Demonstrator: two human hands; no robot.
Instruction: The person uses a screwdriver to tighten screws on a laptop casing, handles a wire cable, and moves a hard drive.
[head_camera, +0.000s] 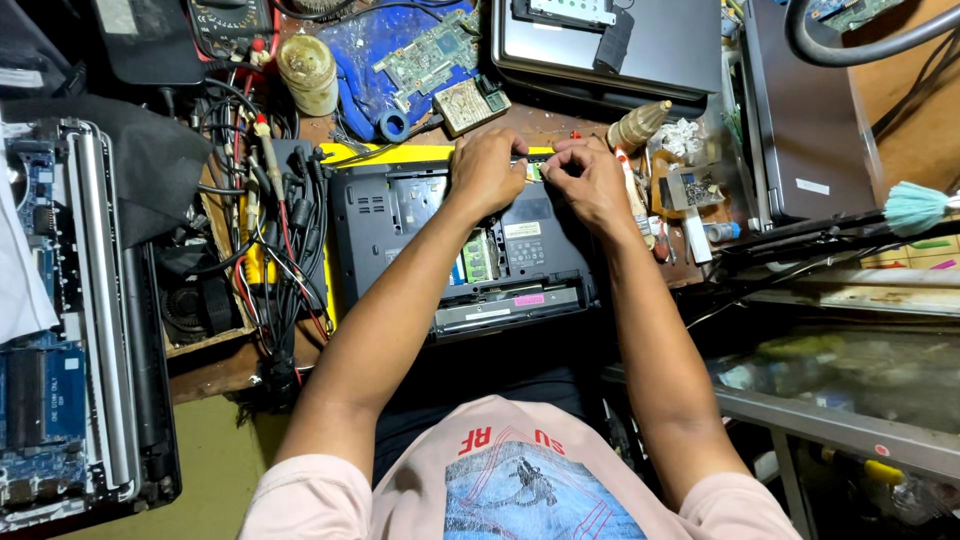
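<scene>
A black laptop (400, 215) lies upside down on the bench with its bottom cover off, showing green memory modules (480, 256) and a stickered panel. My left hand (486, 168) and my right hand (590, 180) both rest at the laptop's far edge, fingertips pinched close together over a small part between them. What the fingers grip is too small to make out. A yellow strip (390, 152) shows under the laptop's far edge.
Tangled cables and probes (270, 220) lie to the left, beside an opened laptop chassis (70, 320). Behind are a blue mat with circuit boards (420, 55), a tape roll, a jar, stacked closed laptops (640, 40) and a brush (915, 207) at right.
</scene>
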